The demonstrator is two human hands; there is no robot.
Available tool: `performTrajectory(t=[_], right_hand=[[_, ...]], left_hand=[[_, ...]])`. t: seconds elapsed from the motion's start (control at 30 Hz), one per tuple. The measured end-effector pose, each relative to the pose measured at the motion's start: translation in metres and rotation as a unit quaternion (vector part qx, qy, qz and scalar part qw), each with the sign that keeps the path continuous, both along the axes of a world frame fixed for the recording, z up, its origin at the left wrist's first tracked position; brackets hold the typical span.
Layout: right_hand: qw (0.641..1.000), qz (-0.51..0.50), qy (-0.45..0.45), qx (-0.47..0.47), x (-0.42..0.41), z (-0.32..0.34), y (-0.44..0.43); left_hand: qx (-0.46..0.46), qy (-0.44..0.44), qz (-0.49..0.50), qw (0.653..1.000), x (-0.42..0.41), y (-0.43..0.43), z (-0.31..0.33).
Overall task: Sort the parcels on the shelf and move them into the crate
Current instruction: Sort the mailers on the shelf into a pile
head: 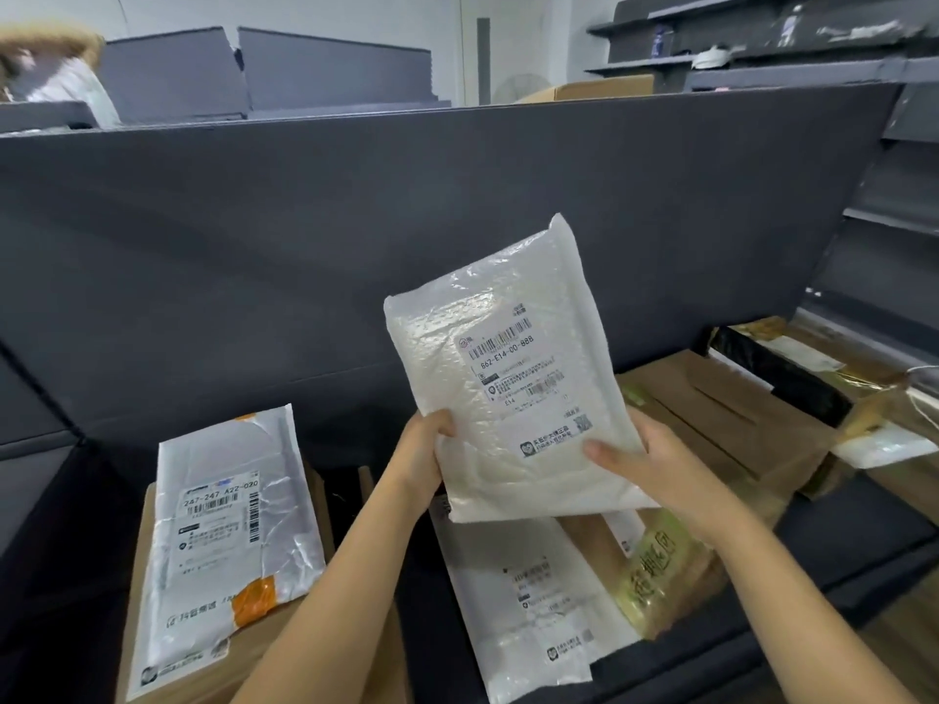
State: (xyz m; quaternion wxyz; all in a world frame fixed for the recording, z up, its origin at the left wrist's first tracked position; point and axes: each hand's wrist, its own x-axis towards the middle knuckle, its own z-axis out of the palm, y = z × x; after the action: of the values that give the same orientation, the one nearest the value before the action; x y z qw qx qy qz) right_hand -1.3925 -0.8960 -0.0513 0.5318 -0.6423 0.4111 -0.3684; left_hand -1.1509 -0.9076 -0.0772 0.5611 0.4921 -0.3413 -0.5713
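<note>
Up close, a dark grey shelf (838,541) with a tall grey back panel (355,221) fills most of the view. Beyond it stand white walls, more grey shelving (762,43) at the upper right, a brown carton (594,88) and another person (45,68) at the upper left.

Both hands hold a white bubble mailer (508,378) upright above the shelf. The left hand (427,449) grips its lower left edge. The right hand (645,464) grips the lower right corner, thumb on the front and fingers behind. Its label reads "662-E14-00-888" under a barcode, with "E14" lower down; the smaller print is too fine to read.

At the left, a white and orange mailer (228,541) marked "247-247 A22-020" lies on a cardboard box (147,602). Below the held parcel lies another white mailer (528,602), its label unreadable, just beside a gold parcel (660,571) with printed characters. To the right sit flat cardboard boxes (721,419) and a black parcel (782,378).
</note>
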Motion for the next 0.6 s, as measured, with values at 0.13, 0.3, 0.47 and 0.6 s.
performTrajectory(t=[0.13, 0.3, 0.47, 0.6], right_hand=[[0.997, 0.001, 0.062, -0.035, 0.018, 0.006, 0.000], [1.000, -0.009, 0.006, -0.014, 0.028, 0.001, -0.008], [0.996, -0.083, 0.008, 0.030, 0.022, -0.025, -0.025], [0.992, -0.111, 0.032, 0.046, 0.033, -0.040, -0.031]], left_hand=[[0.018, -0.008, 0.042, 0.999, 0.007, 0.000, -0.002], [0.038, -0.012, 0.070, 0.997, 0.015, 0.005, -0.001], [-0.017, -0.072, 0.081, 0.994, 0.020, 0.015, 0.007], [-0.056, -0.139, 0.063, 0.987, 0.014, 0.023, 0.013]])
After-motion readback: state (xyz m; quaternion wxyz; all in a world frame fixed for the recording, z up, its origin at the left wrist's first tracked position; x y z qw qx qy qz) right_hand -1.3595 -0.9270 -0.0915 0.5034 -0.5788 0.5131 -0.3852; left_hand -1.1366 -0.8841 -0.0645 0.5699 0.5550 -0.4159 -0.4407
